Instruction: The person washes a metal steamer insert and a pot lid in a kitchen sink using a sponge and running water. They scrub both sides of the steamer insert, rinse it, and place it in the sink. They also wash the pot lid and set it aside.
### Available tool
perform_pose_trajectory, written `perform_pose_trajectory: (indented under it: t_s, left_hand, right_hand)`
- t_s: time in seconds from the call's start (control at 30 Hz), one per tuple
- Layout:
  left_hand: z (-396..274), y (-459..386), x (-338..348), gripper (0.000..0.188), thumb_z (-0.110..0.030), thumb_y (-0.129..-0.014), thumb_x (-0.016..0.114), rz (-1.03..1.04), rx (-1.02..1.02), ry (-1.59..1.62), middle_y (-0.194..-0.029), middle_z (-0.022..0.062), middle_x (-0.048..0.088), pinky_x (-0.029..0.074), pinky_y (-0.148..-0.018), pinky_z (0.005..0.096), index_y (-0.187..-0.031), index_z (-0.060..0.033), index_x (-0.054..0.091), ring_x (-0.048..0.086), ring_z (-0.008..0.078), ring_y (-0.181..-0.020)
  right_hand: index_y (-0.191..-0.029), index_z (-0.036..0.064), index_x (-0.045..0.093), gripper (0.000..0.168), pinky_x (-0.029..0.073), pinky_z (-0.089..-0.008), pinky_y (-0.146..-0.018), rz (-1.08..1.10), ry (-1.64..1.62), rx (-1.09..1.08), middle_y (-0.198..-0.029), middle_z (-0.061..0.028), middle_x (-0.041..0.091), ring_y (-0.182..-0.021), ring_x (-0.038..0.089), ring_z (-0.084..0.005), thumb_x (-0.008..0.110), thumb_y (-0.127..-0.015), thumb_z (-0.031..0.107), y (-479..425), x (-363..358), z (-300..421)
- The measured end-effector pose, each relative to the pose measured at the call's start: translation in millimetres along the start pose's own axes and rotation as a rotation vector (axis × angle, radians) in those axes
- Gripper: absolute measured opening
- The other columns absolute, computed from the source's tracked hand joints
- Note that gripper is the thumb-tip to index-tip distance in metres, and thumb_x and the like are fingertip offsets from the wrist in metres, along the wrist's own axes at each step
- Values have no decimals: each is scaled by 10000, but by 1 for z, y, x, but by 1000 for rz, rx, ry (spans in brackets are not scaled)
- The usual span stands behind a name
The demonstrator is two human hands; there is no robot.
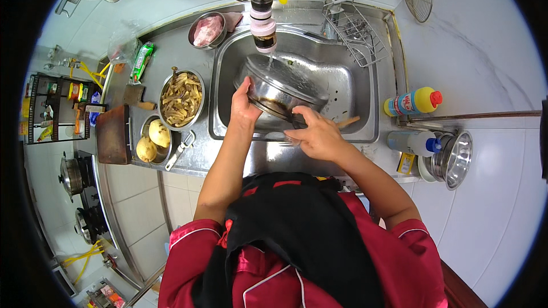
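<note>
A metal pot or pan (274, 94) is tilted over the sink basin (359, 124), under water running from the filter-tipped faucet (263, 30). At its left side, my left hand (245, 105) grips the rim. My right hand (317, 134) is at the lower right side, its fingers around a dark part that looks like a handle. Partly hidden beside my right hand, a wooden stick or handle (349, 122) lies in the basin. Below the pot, a clear or shiny round item (278, 137) is partly covered by my right fingers.
Left of the sink are a bowl of sliced vegetables (182, 100), a bowl of peeled potatoes (147, 149), a peeler (180, 150), a cleaver (135, 94) and a bowl of raw meat (207, 31). A wire rack (357, 34) overhangs the basin; bottles (413, 102) stand or lie right.
</note>
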State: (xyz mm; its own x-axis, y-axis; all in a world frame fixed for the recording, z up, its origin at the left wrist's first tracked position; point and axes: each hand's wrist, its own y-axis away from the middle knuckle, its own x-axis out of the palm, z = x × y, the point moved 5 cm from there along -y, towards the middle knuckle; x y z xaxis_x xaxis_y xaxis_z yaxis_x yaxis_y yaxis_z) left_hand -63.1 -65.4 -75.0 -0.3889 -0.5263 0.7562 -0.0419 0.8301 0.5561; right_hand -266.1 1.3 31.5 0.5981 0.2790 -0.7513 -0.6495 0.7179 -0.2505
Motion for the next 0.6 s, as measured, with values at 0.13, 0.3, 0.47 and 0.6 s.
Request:
perform_pose_trajectory:
  t_s: [0.13, 0.3, 0.47, 0.6]
  left_hand:
    - [-11, 21, 3, 454, -414, -927, 474, 72, 32, 39, -1235, 95, 549, 344, -1019, 472, -1213, -64, 515, 489, 288, -1158]
    - [-25, 22, -15, 620, -566, -866, 475, 181, 89, 32, -1320, 73, 487, 308, -1039, 491, -1296, -121, 461, 444, 297, -1210]
    - [-19, 24, -37, 707, -613, -822, 505, 225, 53, -4, -1337, 87, 471, 317, -1032, 501, -1325, -121, 433, 435, 296, -1222]
    - [-14, 24, -43, 719, -595, -801, 556, 224, 23, -59, -1284, 96, 522, 360, -1005, 489, -1316, -105, 447, 484, 308, -1173]
  right_hand:
    - [-895, 83, 682, 233, 462, -348, -767, 273, -360, 218, -1129, -151, 534, -904, 574, -251, 546, -708, 53, 15, 8, -28]
    - [-815, -25, 602, 128, 443, -287, -709, 239, -795, 270, -964, -93, 594, -821, 568, -164, 543, -721, 38, 48, 10, -91]
    - [-860, -7, 536, 135, 429, -319, -662, -31, -920, 901, -809, -77, 588, -744, 574, -188, 497, -823, 117, 45, -16, -115]
    - [-868, 25, 520, 232, 439, -405, -654, -27, -277, 552, -722, -146, 577, -686, 582, -309, 444, -913, 240, -24, -45, -61]
